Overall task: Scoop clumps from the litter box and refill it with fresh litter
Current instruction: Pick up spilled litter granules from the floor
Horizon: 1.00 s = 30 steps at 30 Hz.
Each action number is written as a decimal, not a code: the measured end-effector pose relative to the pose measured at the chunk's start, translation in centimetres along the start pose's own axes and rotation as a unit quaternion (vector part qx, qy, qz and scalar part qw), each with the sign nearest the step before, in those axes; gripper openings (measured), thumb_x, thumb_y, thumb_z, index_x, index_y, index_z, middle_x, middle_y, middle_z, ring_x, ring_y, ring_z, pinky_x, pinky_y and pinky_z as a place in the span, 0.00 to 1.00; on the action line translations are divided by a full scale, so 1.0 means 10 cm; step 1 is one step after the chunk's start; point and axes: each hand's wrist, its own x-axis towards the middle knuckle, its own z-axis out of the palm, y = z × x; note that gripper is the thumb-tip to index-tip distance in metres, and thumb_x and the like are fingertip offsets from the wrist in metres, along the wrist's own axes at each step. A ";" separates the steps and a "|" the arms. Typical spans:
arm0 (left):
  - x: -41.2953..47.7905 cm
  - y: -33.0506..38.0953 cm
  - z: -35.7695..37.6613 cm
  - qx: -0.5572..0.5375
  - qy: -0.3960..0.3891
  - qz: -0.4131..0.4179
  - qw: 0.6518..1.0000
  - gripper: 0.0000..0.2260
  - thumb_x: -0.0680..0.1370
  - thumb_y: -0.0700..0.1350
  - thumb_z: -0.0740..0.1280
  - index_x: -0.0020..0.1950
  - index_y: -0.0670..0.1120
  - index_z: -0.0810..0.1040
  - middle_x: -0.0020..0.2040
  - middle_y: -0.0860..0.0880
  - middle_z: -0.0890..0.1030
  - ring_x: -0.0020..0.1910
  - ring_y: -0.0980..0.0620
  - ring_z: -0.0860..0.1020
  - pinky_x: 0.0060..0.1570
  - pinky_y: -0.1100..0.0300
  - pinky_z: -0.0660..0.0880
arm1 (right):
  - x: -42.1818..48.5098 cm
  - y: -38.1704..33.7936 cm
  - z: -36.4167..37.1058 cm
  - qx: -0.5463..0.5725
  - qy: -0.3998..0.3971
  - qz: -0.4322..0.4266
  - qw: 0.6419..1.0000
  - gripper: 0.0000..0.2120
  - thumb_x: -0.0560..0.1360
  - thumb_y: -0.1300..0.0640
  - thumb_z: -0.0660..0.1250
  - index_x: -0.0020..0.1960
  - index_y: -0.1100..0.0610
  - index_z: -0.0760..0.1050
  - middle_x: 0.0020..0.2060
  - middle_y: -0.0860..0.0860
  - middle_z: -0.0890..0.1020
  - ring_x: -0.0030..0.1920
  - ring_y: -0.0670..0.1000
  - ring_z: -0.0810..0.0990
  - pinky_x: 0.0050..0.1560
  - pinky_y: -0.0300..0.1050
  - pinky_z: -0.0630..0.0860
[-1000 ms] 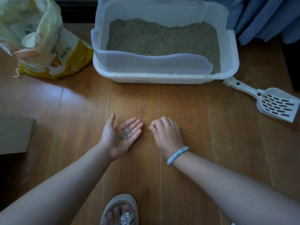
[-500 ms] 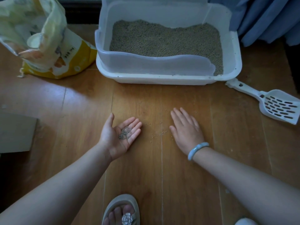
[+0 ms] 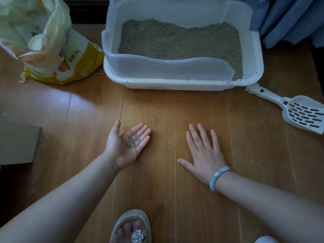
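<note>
- Two hands low over the wooden floor (image 3: 175, 190) in front of the litter box (image 3: 175, 84). No scooping at this moment, only gathering of spilt grains.
- In the left hand (image 3: 128, 146), palm up, grip slack and cupped: a small heap of grey litter pellets (image 3: 133, 142). Same place and pose as a second ago.
- For the right hand (image 3: 204, 153), a change: a second ago curled beside the left fingertips, now drawn off to the right and laid flat on the boards, fingers spread, grip open, holding nothing.
- Between the hands, a thin scatter of stray grains (image 3: 168, 145) on the floor. Probably the reach-out before another sweep toward the cupped palm.
- Inside the litter box, an even bed of tan litter (image 3: 178, 41) with no clumps visible. Main job likely done, cleanup remaining.
- Left of the box, the litter bag (image 3: 57, 55), mouth open, contents hidden.
- On the floor at the right, the slotted scoop (image 3: 298, 111), empty, handle end just beside the box corner.
</note>
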 end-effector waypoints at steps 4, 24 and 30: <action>0.00 -0.01 0.00 0.004 0.004 0.000 1.000 0.32 0.79 0.65 0.53 0.57 0.37 0.77 0.53 0.41 0.84 0.51 0.45 0.83 0.51 0.51 0.79 | -0.08 -0.31 0.06 0.035 -0.012 -0.036 0.999 0.41 0.72 0.29 0.46 0.75 0.55 0.55 0.76 0.53 0.50 0.75 0.57 0.47 0.70 0.65 0.48; 0.03 0.06 -0.02 -0.004 -0.006 -0.001 1.000 0.32 0.79 0.65 0.52 0.57 0.37 0.77 0.53 0.41 0.83 0.51 0.46 0.83 0.51 0.52 0.79 | 0.61 0.05 -0.34 -0.082 -0.049 -0.289 0.953 0.33 0.71 0.28 0.41 0.73 0.35 0.39 0.73 0.50 0.30 0.72 0.54 0.28 0.68 0.65 0.30; 0.03 0.03 -0.01 0.001 -0.008 -0.006 1.000 0.33 0.78 0.65 0.52 0.57 0.37 0.77 0.53 0.41 0.84 0.52 0.46 0.83 0.51 0.52 0.79 | 0.30 0.05 -0.14 -0.031 0.027 -0.180 0.983 0.38 0.73 0.30 0.45 0.76 0.51 0.51 0.76 0.53 0.49 0.75 0.53 0.44 0.70 0.62 0.42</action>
